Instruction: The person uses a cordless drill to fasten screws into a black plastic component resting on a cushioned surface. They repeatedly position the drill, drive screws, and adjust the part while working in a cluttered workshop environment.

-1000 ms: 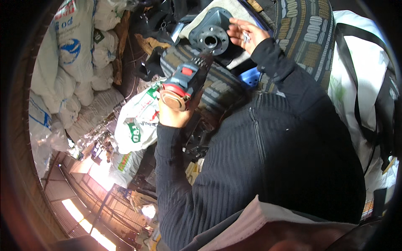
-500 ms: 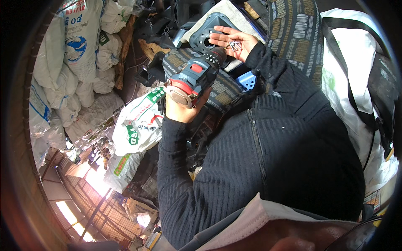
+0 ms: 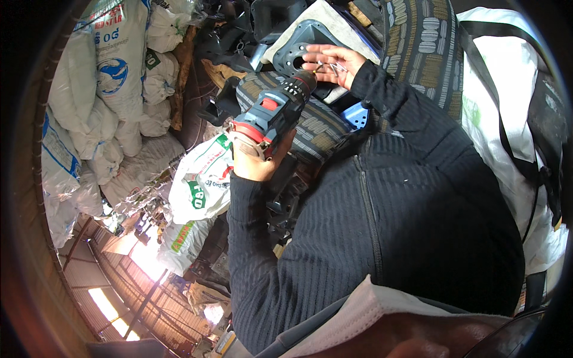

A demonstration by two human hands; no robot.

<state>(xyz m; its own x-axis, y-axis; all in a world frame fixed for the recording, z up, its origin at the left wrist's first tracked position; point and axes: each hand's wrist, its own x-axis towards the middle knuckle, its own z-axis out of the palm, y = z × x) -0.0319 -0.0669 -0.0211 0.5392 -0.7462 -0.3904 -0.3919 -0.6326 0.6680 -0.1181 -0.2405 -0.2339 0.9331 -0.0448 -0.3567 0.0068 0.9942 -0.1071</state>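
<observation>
My left hand [image 3: 258, 162] is closed around the grip of a cordless drill [image 3: 271, 110], grey and black with red parts. The drill points up and to the right, and its chuck [image 3: 304, 82] is beside the fingers of my right hand [image 3: 346, 64]. That hand is palm up with its fingers stretched to the left. Several small silvery screws [image 3: 335, 68] lie across its fingers and palm. Just beyond, a grey metal or plastic part with holes [image 3: 309, 34] rests on a pale pad [image 3: 346, 30]. Whether a screw sits on the drill's bit is too small to tell.
Patterned cushion fabric [image 3: 418, 48] covers my legs, with a blue perforated piece [image 3: 356, 115] between them. White sacks [image 3: 119, 65] are stacked at the left. Dark parts [image 3: 274, 18] are piled at the far side. A white bag with black straps [image 3: 501, 77] is at the right.
My right fingers have bent slightly and the drill's tip now sits closer to them. The whole view has shifted a little; both hands still hold the same things.
</observation>
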